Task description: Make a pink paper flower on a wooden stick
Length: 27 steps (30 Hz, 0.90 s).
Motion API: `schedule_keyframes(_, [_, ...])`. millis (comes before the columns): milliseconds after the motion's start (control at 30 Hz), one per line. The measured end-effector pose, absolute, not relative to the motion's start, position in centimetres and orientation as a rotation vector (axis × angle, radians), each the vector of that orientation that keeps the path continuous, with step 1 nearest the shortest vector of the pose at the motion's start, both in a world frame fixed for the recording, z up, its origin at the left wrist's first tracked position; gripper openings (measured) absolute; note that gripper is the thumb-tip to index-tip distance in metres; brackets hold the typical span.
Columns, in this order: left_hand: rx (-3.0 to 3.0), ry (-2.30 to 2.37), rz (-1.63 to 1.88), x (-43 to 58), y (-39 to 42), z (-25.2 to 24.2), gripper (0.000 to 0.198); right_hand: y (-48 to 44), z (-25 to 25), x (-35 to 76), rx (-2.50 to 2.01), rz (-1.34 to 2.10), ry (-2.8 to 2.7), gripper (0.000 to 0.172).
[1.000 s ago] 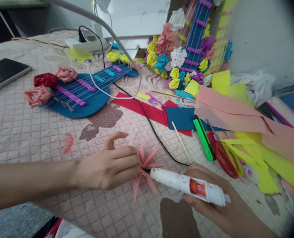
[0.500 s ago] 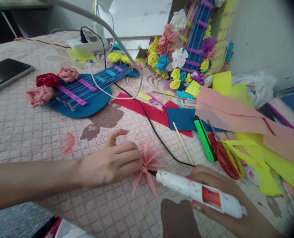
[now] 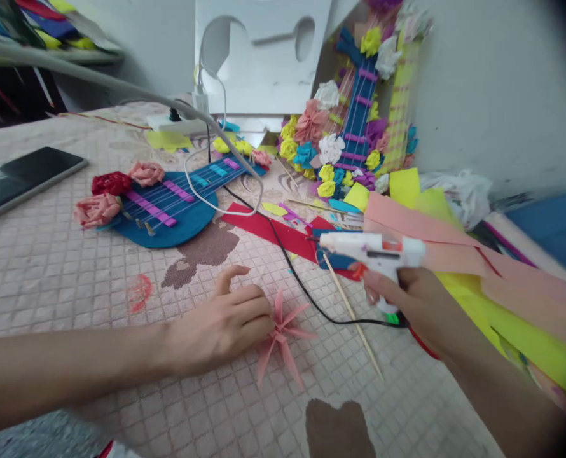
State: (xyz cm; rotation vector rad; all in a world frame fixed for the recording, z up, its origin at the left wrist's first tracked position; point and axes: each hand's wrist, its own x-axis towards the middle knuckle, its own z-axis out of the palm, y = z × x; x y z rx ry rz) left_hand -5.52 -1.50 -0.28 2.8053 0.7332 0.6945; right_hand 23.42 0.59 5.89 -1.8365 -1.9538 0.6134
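My right hand (image 3: 409, 296) is wrapped round the handle of a white hot glue gun (image 3: 376, 248), raised over the coloured paper, its dark nozzle pointing left. A black cord (image 3: 321, 315) trails across the cloth by its grip. Near the middle of the table lies a pink paper flower (image 3: 282, 336) with several narrow pointed petals. Against its left side rests my left hand (image 3: 230, 321), one digit crooked upward and the other fingers curled onto the petals. Those fingertips are partly hidden.
A blue paper guitar (image 3: 178, 222) with paper roses lies behind my left hand, near a phone (image 3: 30, 178). Wooden sticks (image 3: 352, 312) and pink paper sheets (image 3: 421, 229) are to the right. Flower-covered paper guitars (image 3: 357, 127) lean at the back. A grey cable (image 3: 135, 89) crosses the view.
My right hand has lifted the glue gun off the flower's centre and moved it back and to the right. My left hand stays at the flower. The view has tilted upward.
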Motion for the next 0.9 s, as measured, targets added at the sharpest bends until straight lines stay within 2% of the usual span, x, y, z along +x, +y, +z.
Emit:
schedule_keyframes(33, [2.803,0.736,0.711,-5.5,-1.5,-0.3,0.028,2.1,6.2,22.9,-1.85,0.587,-1.908,0.046])
schedule_keyframes(167, [2.786,0.737,0.767,-5.3,-1.6,-0.3,0.026,8.9,5.9,20.8,-1.729,0.608,-1.849,0.035])
schedule_keyframes(400, [2.765,0.731,0.798,-5.3,-1.6,-1.0,0.023,17.5,1.1,17.4,-1.645,0.373,-1.874,0.03])
schedule_keyframes(633, [2.765,0.745,0.834,-5.2,-1.6,-0.9,0.021,18.0,-0.7,16.9,-1.578,0.342,-2.007,0.029])
schedule_keyframes(900, [2.77,0.722,0.816,-5.2,-1.5,-0.7,0.02,14.7,1.6,19.9,-1.494,0.249,-1.957,0.034])
